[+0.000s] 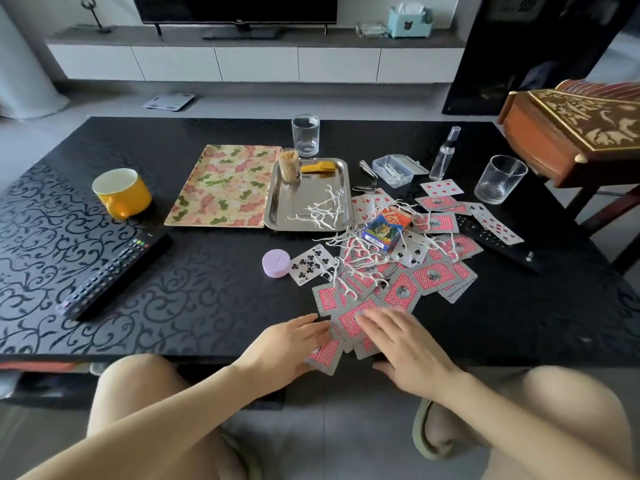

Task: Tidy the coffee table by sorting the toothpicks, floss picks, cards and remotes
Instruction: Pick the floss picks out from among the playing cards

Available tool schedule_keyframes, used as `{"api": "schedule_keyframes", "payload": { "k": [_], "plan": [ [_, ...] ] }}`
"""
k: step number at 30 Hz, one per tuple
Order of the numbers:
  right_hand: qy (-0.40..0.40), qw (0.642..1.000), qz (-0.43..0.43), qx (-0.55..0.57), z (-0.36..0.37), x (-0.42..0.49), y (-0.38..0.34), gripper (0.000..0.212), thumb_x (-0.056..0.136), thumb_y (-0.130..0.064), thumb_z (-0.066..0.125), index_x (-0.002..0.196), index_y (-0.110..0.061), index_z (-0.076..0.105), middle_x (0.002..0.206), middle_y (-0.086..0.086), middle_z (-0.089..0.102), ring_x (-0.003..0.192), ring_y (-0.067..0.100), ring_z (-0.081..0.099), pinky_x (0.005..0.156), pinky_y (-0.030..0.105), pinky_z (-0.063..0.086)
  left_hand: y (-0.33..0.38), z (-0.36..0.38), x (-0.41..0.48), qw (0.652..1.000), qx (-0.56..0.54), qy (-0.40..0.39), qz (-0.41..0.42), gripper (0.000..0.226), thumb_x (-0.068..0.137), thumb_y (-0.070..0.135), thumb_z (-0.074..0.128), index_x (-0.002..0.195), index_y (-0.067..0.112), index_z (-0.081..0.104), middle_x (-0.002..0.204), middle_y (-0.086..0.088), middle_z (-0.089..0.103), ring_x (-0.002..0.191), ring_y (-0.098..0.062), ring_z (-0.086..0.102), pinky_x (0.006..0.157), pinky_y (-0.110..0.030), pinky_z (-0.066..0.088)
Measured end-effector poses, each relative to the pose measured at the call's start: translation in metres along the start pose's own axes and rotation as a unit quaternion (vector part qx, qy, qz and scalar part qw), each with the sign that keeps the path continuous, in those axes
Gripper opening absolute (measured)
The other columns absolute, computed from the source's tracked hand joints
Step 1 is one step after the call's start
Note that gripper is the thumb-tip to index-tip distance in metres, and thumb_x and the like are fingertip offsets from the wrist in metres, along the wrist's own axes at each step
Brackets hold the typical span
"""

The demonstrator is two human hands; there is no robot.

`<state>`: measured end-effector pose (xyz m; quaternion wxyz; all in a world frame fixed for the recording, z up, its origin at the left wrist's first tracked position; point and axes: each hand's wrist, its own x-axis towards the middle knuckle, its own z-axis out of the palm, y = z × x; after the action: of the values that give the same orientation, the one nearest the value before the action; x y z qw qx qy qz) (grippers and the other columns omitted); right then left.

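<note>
1. Left hand: fingers nearly straight, lying flat on red-backed cards at the near edge of the worktop; nothing gripped.
2. Right hand: fingers extended, pressing on the same cards; nothing gripped.
3. The cards spread from the hands toward the right, with floss picks scattered on them.
4. 1 remote lies well to the left; a 2nd remote lies at the right, partly under cards.
5. Farther back, a steel tray holds more floss picks and a toothpick holder.
</note>
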<state>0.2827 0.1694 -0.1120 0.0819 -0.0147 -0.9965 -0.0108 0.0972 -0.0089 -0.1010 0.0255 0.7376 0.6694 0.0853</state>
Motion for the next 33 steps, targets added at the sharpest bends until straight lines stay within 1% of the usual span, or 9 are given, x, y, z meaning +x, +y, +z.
{"api": "schedule_keyframes", "payload": {
  "k": [3, 8, 12, 14, 17, 21, 26, 30, 33],
  "plan": [
    [-0.023, 1.000, 0.005, -0.020, 0.003, 0.005, 0.001, 0.085, 0.060, -0.039, 0.084, 0.132, -0.008, 0.052, 0.138, 0.009, 0.052, 0.129, 0.026, 0.048, 0.105, 0.042, 0.039, 0.003, -0.002, 0.009, 1.000, -0.012, 0.022, 0.010, 0.063, 0.051, 0.038, 0.090, 0.108, 0.018, 0.070, 0.115, 0.005, 0.068, 0.109, -0.015, 0.064, 0.087, -0.025, 0.052],
    [0.041, 0.998, -0.017, 0.053, 0.010, -0.008, -0.002, 0.057, 0.056, -0.012, 0.090, 0.109, -0.014, 0.071, 0.116, 0.001, 0.068, 0.109, 0.018, 0.064, 0.093, 0.036, 0.048, 0.001, 0.001, 0.015, 1.000, -0.013, 0.014, 0.006, 0.060, 0.061, 0.041, 0.084, 0.114, 0.017, 0.068, 0.118, 0.003, 0.067, 0.110, -0.014, 0.063, 0.094, -0.029, 0.049],
    [0.086, 0.989, -0.024, 0.116, -0.008, -0.002, 0.002, 0.026, 0.072, -0.011, 0.072, 0.097, -0.017, 0.075, 0.099, -0.004, 0.074, 0.093, 0.011, 0.070, 0.080, 0.031, 0.058, 0.004, -0.005, 0.017, 0.997, -0.075, 0.025, -0.015, 0.045, 0.085, 0.053, 0.051, 0.105, 0.018, 0.072, 0.106, 0.002, 0.072, 0.099, -0.016, 0.066, 0.084, -0.029, 0.055],
    [0.080, 0.977, 0.020, 0.199, -0.028, 0.008, 0.007, 0.025, 0.084, -0.021, 0.055, 0.099, -0.017, 0.075, 0.092, -0.005, 0.075, 0.085, 0.005, 0.070, 0.079, 0.022, 0.056, 0.002, -0.013, 0.021, 0.993, -0.114, 0.019, -0.039, 0.048, 0.091, 0.053, 0.039, 0.102, 0.019, 0.072, 0.097, 0.004, 0.072, 0.092, -0.017, 0.065, 0.079, -0.028, 0.053],
    [0.069, 0.954, 0.123, 0.267, -0.053, 0.028, 0.021, 0.022, 0.090, -0.023, 0.057, 0.104, -0.015, 0.071, 0.082, -0.004, 0.073, 0.068, 0.001, 0.064, 0.058, 0.006, 0.045, -0.003, -0.024, 0.029, 0.987, -0.132, 0.033, -0.091, 0.045, 0.092, 0.044, 0.039, 0.098, 0.015, 0.072, 0.090, 0.002, 0.070, 0.084, -0.021, 0.062, 0.076, -0.032, 0.052],
    [0.067, 0.960, 0.178, 0.204, -0.060, 0.044, 0.031, 0.021, 0.094, -0.022, 0.054, 0.085, -0.005, 0.062, 0.065, -0.001, 0.060, 0.054, 0.009, 0.052, 0.047, 0.018, 0.032, -0.014, -0.026, 0.035, 0.977, -0.152, 0.034, -0.142, 0.043, 0.093, 0.043, 0.043, 0.099, 0.011, 0.070, 0.088, -0.005, 0.064, 0.081, -0.023, 0.056, 0.073, -0.035, 0.049],
    [-0.091, 0.978, 0.181, 0.051, -0.046, 0.046, 0.021, 0.015, 0.098, -0.020, 0.047, 0.110, -0.016, 0.054, 0.096, -0.004, 0.065, 0.084, 0.014, 0.059, 0.063, 0.023, 0.039, -0.012, -0.018, 0.038, 0.973, -0.127, 0.046, -0.188, 0.007, 0.081, 0.011, 0.060, 0.088, 0.008, 0.060, 0.085, -0.001, 0.060, 0.084, -0.023, 0.054, 0.069, -0.030, 0.044],
    [-0.047, 0.967, 0.213, 0.131, -0.049, 0.062, 0.008, 0.026, 0.093, -0.004, 0.048, 0.117, -0.011, 0.040, 0.076, -0.001, 0.055, 0.062, 0.012, 0.051, 0.050, 0.023, 0.038, -0.010, -0.028, 0.040, 0.943, -0.204, 0.068, -0.253, 0.021, 0.071, -0.003, 0.049, 0.083, 0.014, 0.046, 0.080, 0.002, 0.054, 0.073, -0.019, 0.047, 0.061, -0.026, 0.037],
    [-0.019, 0.951, 0.203, 0.232, -0.053, 0.087, -0.009, 0.016, 0.094, -0.013, 0.053, 0.105, -0.015, 0.041, 0.085, 0.003, 0.062, 0.069, 0.018, 0.059, 0.058, 0.034, 0.050, -0.015, -0.030, 0.036, 0.928, -0.257, 0.089, -0.255, 0.021, 0.075, 0.001, 0.064, 0.073, 0.017, 0.052, 0.069, 0.010, 0.055, 0.065, -0.009, 0.050, 0.062, -0.024, 0.043]
  ]
}}
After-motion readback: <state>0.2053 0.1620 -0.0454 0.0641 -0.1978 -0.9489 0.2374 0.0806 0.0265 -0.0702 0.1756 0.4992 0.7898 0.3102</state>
